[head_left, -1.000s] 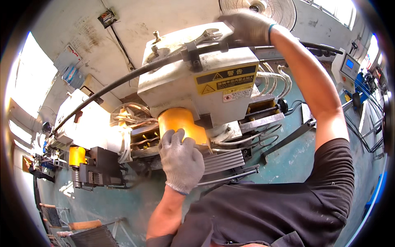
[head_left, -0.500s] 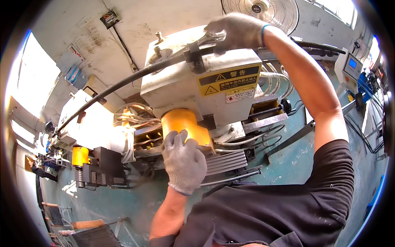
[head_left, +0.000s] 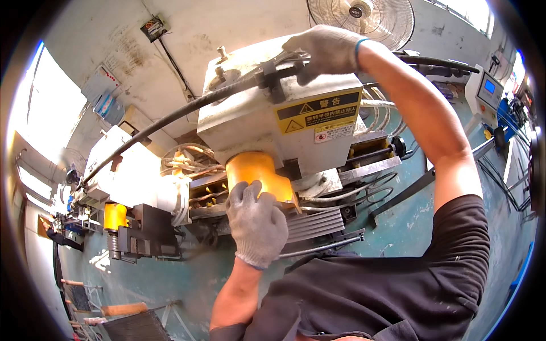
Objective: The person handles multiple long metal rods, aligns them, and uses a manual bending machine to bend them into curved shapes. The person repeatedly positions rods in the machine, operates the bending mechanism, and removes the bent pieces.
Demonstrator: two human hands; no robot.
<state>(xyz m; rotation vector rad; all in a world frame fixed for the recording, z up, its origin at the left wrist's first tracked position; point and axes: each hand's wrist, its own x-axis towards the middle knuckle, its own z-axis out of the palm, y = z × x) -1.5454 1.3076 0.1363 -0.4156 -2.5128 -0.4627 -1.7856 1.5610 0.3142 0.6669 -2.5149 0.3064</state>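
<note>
My right hand (head_left: 330,50), in a grey knit glove, is closed on a silver wrench-like tool (head_left: 291,57) at the top of a white machine head (head_left: 244,122); part of the tool is hidden by the fingers. Beside it, a dark clamp block (head_left: 270,78) sits around a long threaded rod (head_left: 236,88). My left hand (head_left: 257,224), gloved too, rests its fingers against the yellow cylinder (head_left: 250,169) under the machine head. Its fingers are slightly bent and lie on the surface, not wrapped around it.
A yellow warning label (head_left: 318,113) marks the machine head's front. Cables and hoses (head_left: 352,196) hang at its right. At left stands a dark machine part (head_left: 151,230) with another yellow cylinder (head_left: 115,216). A fan (head_left: 364,23) is behind; a control panel (head_left: 486,94) stands far right.
My right hand has shifted slightly and shows more sharply, still at the tool by the clamp block. The left hand stays on the yellow cylinder. The whole view has moved a little.
</note>
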